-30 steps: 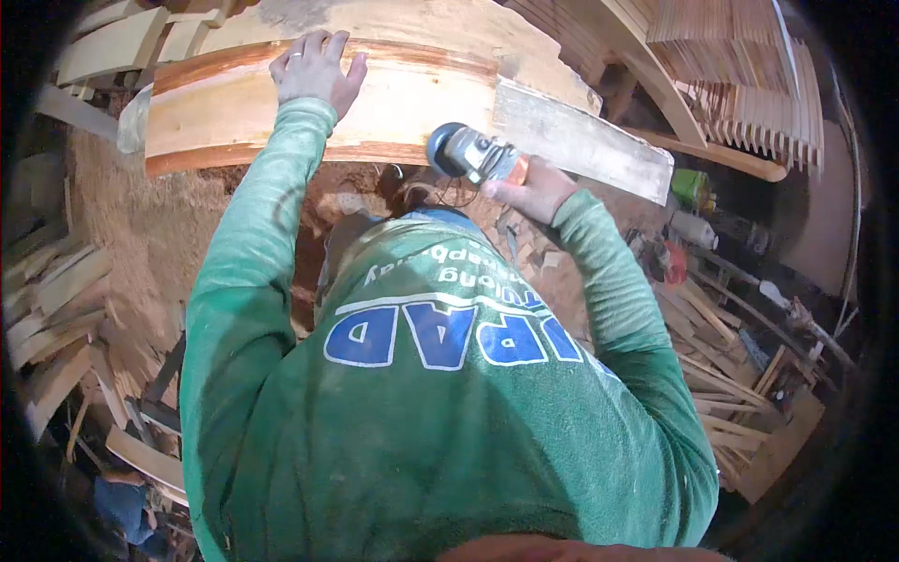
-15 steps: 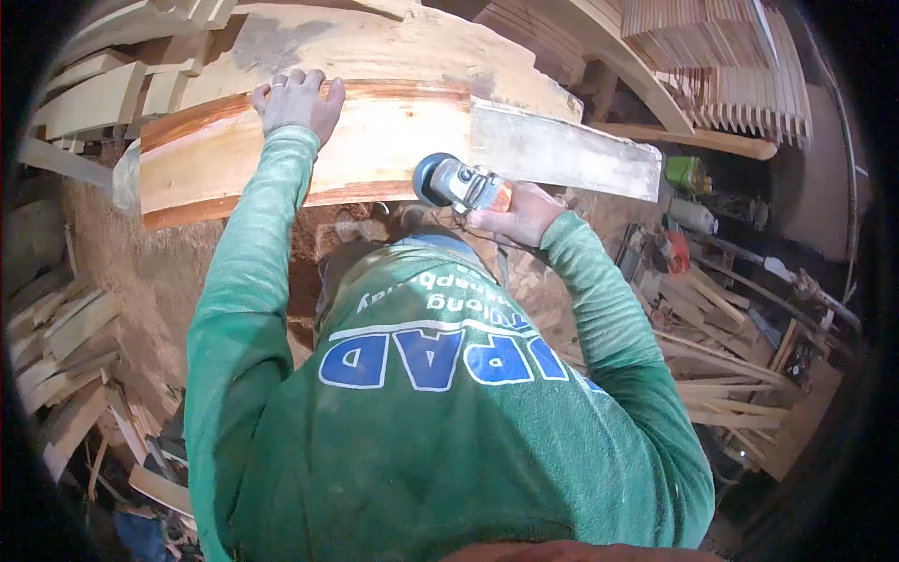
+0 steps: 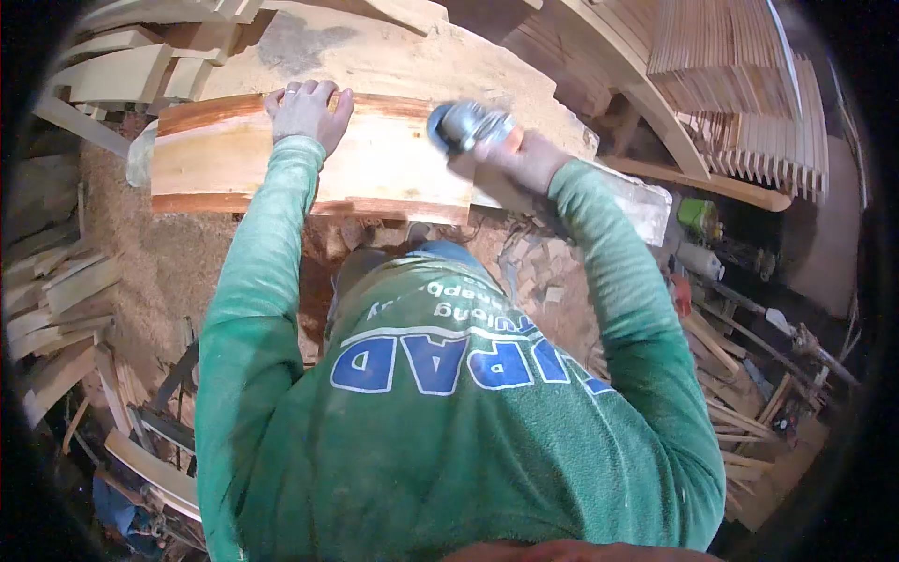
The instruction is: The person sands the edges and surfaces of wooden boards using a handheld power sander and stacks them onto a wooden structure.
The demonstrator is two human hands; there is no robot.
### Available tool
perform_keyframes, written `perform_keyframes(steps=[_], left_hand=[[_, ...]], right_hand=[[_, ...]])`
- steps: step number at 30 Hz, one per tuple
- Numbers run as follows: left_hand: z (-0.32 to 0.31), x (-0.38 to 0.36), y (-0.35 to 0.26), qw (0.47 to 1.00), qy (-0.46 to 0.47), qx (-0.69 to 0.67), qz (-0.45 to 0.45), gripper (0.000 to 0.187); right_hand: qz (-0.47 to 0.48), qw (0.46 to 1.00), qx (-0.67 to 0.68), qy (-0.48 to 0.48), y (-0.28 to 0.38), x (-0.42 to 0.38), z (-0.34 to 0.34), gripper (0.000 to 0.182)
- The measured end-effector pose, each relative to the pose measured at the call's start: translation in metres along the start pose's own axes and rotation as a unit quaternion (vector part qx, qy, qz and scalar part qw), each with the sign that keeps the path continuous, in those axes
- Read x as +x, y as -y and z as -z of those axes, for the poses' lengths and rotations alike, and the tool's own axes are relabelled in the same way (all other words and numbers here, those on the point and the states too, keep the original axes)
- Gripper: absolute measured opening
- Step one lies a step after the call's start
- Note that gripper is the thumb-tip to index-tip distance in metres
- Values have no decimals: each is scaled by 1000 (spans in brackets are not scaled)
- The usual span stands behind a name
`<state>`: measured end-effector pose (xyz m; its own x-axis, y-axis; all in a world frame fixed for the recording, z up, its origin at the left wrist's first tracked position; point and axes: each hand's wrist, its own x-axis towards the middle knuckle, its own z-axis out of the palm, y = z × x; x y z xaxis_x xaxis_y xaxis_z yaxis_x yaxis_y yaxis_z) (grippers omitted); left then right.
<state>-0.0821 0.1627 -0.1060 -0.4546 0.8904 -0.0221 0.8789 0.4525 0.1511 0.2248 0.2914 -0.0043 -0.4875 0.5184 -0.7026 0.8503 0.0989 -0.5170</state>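
A reddish-edged wooden board (image 3: pixel 225 155) lies across the work surface in front of me. My left hand (image 3: pixel 307 117) presses on it, fingers bent over the far edge. In my right hand (image 3: pixel 524 155) is an angle grinder (image 3: pixel 473 126), blurred by motion, with its round disc toward the left. The grinder overlaps the board's far right corner in this view. My right fingers are wrapped round the tool's body. Under the board's right end runs a pale grey plank (image 3: pixel 641 206), partly hidden by my right forearm.
Beyond the board spreads a dusty wood slab (image 3: pixel 393 61). Thin slatted pieces (image 3: pixel 721 56) are stacked at the upper right, near a curved beam (image 3: pixel 646 89). Wood offcuts lie at left (image 3: pixel 66 281) and right. A green container (image 3: pixel 698 215) stands at the right.
My right hand has carried the grinder away from me, from the board's near edge to its far right corner. My left hand still rests at the far edge; the view has shifted slightly.
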Motion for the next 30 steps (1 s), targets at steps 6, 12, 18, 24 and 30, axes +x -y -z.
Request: perform_keyframes(steps=[6, 12, 18, 24, 30], left_hand=[[-2, -1, -1, 1000, -20, -3, 8, 39], [-4, -1, -2, 999, -36, 11, -1, 41], [-4, -1, -3, 1000, 1, 24, -3, 41], [-6, 12, 1, 990, 42, 5, -133, 40], [0, 53, -32, 953, 218, -59, -203, 50]], right_hand=[[74, 990, -88, 78, -3, 2, -36, 79], [-8, 998, -48, -41, 3, 30, 19, 80], [53, 989, 132, -42, -31, -12, -29, 75], [-39, 985, 153, -65, -25, -71, -87, 75], [-82, 991, 96, -39, 6, -99, -119, 80]])
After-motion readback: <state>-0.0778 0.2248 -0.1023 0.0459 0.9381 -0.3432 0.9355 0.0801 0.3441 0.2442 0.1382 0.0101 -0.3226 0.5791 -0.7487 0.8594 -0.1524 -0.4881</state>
